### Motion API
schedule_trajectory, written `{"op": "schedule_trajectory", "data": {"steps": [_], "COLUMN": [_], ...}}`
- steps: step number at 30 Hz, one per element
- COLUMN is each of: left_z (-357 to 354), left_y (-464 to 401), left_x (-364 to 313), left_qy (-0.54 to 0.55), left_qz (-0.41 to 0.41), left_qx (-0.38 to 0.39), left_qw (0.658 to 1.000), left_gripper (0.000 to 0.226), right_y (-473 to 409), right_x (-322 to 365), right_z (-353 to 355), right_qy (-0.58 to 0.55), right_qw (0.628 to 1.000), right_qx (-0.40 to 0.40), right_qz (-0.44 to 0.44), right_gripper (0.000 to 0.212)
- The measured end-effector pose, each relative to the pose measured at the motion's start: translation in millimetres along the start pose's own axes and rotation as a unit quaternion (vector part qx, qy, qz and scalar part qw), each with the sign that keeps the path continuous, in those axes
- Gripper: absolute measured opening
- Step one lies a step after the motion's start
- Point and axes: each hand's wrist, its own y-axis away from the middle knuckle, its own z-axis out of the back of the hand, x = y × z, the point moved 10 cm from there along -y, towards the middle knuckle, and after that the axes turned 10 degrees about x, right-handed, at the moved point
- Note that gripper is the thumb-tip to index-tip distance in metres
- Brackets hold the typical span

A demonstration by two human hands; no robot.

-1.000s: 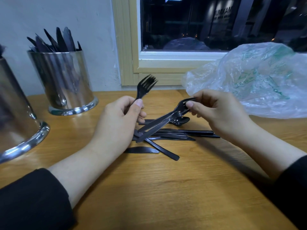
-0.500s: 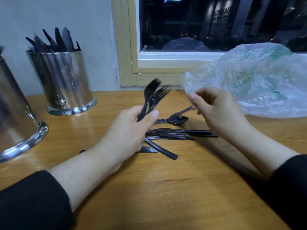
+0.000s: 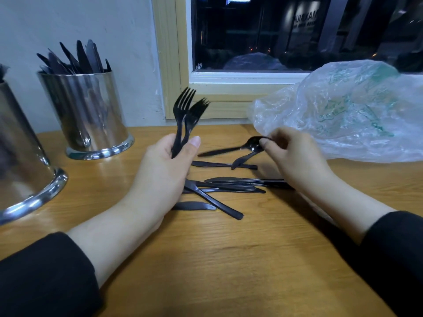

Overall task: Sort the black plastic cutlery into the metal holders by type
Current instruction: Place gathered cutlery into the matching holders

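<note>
A wooden table point(image 3: 229, 271) is seen under a dark window point(image 3: 297, 33), and a crumpled clear plastic bag point(image 3: 343, 110) is spread along its far right side. Two metal holders are stood at the left: the near holder point(image 3: 20, 156) is cut off by the frame edge, so its contents cannot be told with certainty, while the far holder point(image 3: 89, 115) is already filled with a bunch of what look like black knives point(image 3: 77, 58). The sorting is therefore judged to be partly done. A loose pile of cutlery point(image 3: 229, 186), mostly knives, is left lying on the table between the hands, and none of it is yet sorted. The left hand point(image 3: 164, 170) is held just above the near edge of the pile with the wrist turned inward, and two black forks point(image 3: 186, 120) are gripped upright between its curled fingers and thumb, tines fanned toward the window. The right hand point(image 3: 295, 156) is lowered beside the bag, and a black spoon point(image 3: 242, 146) is pinched by its bowl between the fingertips, the handle pointing left above the table. A second spoon point(image 3: 246, 159) is seen just below it, apparently resting across a knife. The forks, both spoons and the pile are all still to be dropped into holders.
</note>
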Motion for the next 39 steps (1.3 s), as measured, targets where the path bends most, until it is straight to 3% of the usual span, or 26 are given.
{"op": "schedule_trajectory", "data": {"steps": [3,9,11,18,21,24,32,39], "left_z": [9.3,25.0,22.2,-17.6,-27.0,-29.3,-31.8,-21.6], "left_y": [1.5,3.2,1.7,3.4,5.8,6.4,10.1,28.7], "left_x": [-4.5,-19.9,-19.7,-7.0,-9.0,-11.7,-0.1,-7.3], "left_qy": [-0.011,-0.063,-0.074,-0.091,-0.118,-0.145,-0.002,0.016], "left_qz": [-0.012,-0.084,-0.087,-0.025,-0.041,-0.058,0.02,0.037], "left_qx": [-0.043,-0.104,-0.086,0.081,0.129,0.138,0.147,0.131], "left_qw": [0.999,0.989,0.99,0.992,0.984,0.978,0.989,0.991], "left_gripper": [0.03,0.031,0.028,0.018,0.018,0.022,0.029,0.03], "right_y": [5.5,13.7,16.4,23.8,26.6,29.2,36.4,48.1], "right_x": [12.4,32.9,39.2,52.1,55.9,60.6,69.5,89.6], "right_z": [16.7,8.4,5.5,5.6,6.9,5.9,-1.6,-6.0], "right_qy": [-0.083,-0.086,-0.081,-0.133,-0.16,-0.191,-0.235,-0.234], "right_qw": [0.994,0.989,0.988,0.978,0.973,0.966,0.956,0.953], "right_qx": [-0.048,-0.007,0.006,-0.004,-0.015,-0.013,0.01,0.025], "right_qz": [0.057,0.117,0.134,0.161,0.166,0.173,0.173,0.192], "right_gripper": [0.012,0.011,0.01,0.015,0.01,0.014,0.015,0.02]}}
